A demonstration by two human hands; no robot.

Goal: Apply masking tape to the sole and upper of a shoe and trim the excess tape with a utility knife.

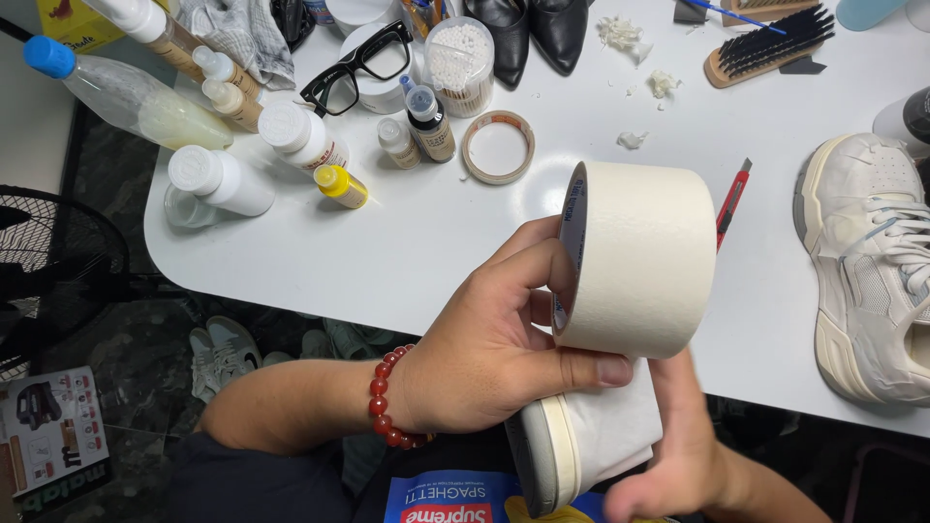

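The left hand [494, 344], red bead bracelet [387, 402] on the wrist, has a firm grasp on a wide roll of cream masking tape [635, 257], thumb along its lower edge and fingers hooked through the core, holding it above the near edge of the white table [426, 252]. The right hand [678, 455] sits at five o'clock of the roll, blurred, a finger pointing up at the roll's underside; whether it has pinched anything I cannot tell. Directly beneath, on the lap, lies a white shoe [581, 441] with a pale sole. By my reading, the loose end of the tape is being sought, and that calls for a fingernail catching the edge cleanly while the roll is kept steady. Containers now: at eleven o'clock from the roll a clear round tub [458, 63] is packed with cotton swabs; at ten o'clock a clear bottle with a blue cap [126, 92] lies tilted, holding pale yellowish liquid low down; a small yellow bottle [341, 186] lies on its side, its contents hidden by its opaque wall. A thinner tape ring [497, 147] lies flat at eleven o'clock, nearer.
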